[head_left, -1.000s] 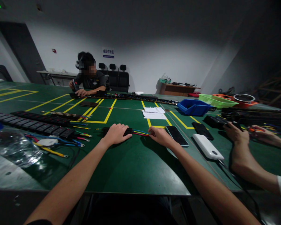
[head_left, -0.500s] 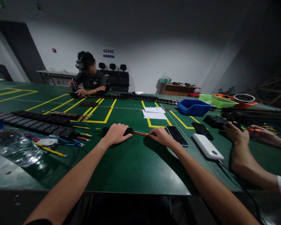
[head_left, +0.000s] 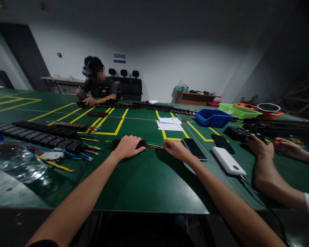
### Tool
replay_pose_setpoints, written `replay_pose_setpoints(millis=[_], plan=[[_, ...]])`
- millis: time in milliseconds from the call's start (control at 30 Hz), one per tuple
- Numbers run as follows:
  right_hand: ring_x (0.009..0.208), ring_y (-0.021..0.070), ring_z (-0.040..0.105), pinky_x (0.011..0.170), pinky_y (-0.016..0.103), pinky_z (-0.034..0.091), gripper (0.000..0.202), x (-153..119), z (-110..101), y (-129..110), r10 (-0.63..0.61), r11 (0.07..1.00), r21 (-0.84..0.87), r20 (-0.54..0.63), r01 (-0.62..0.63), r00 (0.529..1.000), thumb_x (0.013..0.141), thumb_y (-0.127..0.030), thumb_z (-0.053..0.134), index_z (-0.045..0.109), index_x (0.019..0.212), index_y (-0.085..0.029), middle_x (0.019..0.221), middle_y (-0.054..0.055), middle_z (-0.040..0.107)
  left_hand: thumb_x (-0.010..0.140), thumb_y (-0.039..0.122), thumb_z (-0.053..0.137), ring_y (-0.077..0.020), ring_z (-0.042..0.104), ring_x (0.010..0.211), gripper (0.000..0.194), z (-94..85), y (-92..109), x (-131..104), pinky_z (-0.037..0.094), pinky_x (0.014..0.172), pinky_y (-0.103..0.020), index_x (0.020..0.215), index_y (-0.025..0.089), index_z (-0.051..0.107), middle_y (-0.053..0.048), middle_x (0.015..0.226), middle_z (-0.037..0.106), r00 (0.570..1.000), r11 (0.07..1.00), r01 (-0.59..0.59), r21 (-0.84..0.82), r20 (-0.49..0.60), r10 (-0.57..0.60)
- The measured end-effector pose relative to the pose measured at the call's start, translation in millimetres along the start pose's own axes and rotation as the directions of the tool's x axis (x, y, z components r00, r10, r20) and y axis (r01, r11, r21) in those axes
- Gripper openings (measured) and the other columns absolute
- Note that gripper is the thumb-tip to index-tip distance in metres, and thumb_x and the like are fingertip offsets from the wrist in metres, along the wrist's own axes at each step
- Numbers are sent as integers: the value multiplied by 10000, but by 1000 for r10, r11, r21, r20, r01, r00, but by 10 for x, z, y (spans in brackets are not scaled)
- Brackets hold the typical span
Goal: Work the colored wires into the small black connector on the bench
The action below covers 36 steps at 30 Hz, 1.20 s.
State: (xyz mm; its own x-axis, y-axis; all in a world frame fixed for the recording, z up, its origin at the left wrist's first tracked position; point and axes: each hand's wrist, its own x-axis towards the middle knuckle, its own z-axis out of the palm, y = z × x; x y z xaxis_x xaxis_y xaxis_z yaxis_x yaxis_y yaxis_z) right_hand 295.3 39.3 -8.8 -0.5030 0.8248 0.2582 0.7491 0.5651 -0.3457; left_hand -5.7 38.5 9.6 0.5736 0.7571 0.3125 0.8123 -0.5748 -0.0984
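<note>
My left hand (head_left: 128, 147) is wrapped over a black wired block (head_left: 115, 143) lying on the green table, covering most of it. A green-yellow wire end (head_left: 107, 141) sticks out on the block's left. Blue, yellow and red wires (head_left: 153, 146) run from its right side to my right hand (head_left: 175, 149), whose fingers are pinched at their far ends. The fingers hide those wire tips. Just right of my right hand lies a phone (head_left: 195, 149) with a dark screen.
On the left lie rows of black modules (head_left: 41, 138) with wire leads and a water bottle (head_left: 15, 161). A white power bank (head_left: 228, 160), a second phone (head_left: 222, 142) and a blue bin (head_left: 212, 117) are on the right. Co-workers' hands (head_left: 261, 145) work at the right, another person (head_left: 99, 85) across the table.
My right hand's fingers have shifted very slightly at the wire ends. My left hand stays on the black block.
</note>
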Motion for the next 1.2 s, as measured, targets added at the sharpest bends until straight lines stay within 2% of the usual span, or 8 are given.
replay_pose_setpoints(millis=[167,300,467,567,833,1200], plan=[[805,164,638,695,239,412,181,-7,7,0,-29,999,-16,-11,29,1000,913,-118,559,620,1068,-188,916,42,700,966,642,422,-262,649,910,532,0,6,-2,429,767,-358,1133,194,652,-104,1007,715,1000,1000,4,29,-5,-4],[776,165,649,688,243,426,217,2,26,35,16,1000,26,-30,-15,999,906,-139,603,609,1118,-186,875,31,709,967,643,417,-259,648,909,541,-2,11,-4,425,773,-358,1146,189,652,-105,1008,712,1000,1000,4,25,2,-4],[771,167,663,670,239,435,104,12,23,45,50,998,26,-31,-49,998,868,-129,636,671,952,-179,832,32,716,967,635,423,-269,649,911,535,-18,17,-8,433,772,-375,1147,187,653,-107,1007,713,1000,1000,7,22,2,-7],[769,166,662,671,241,439,105,9,15,44,37,999,-4,-24,-37,999,852,-115,634,697,902,-183,830,33,721,965,638,425,-265,651,905,533,-24,16,-10,434,772,-373,1139,190,654,-107,1011,715,1000,1000,8,11,4,-8],[806,173,663,719,247,454,126,0,-18,6,17,999,-34,-15,-17,1000,859,-106,621,716,874,-187,871,42,729,960,655,416,-272,653,915,551,-6,7,-5,436,782,-378,1142,193,656,-112,1019,714,1000,1000,11,-1,3,-11],[745,158,627,678,237,416,111,12,13,-14,26,1000,-8,-44,-26,999,849,-102,606,679,871,-183,816,27,696,963,649,422,-273,653,927,536,-4,9,-8,431,779,-371,1141,198,651,-110,1010,713,1000,1000,9,10,-4,-9]])
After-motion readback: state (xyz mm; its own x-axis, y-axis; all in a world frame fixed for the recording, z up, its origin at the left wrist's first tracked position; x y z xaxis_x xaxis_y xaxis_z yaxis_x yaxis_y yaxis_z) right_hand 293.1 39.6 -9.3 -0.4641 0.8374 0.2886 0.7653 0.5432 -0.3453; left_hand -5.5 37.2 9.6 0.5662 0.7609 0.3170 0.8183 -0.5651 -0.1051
